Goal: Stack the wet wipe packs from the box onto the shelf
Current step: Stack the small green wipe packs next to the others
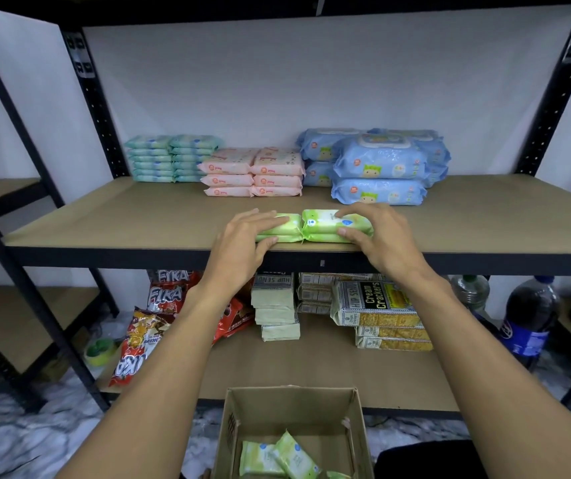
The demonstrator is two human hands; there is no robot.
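Two short stacks of green wet wipe packs lie side by side at the front edge of the brown shelf board [139, 216]. My left hand [242, 243] grips the left green stack [286, 229], fingers on top and thumb at the front. The right green stack [322, 224] is held the same way by my right hand [381, 236]. Below, an open cardboard box [356, 420] holds more green packs [287, 458].
At the back of the shelf stand stacks of teal packs [170, 157], pink packs [253, 172] and large blue packs [377, 169]. The lower shelf holds snack bags [146, 330], cracker packs [381, 312] and dark soda bottles [529, 316]. Black uprights [97, 105] frame both sides.
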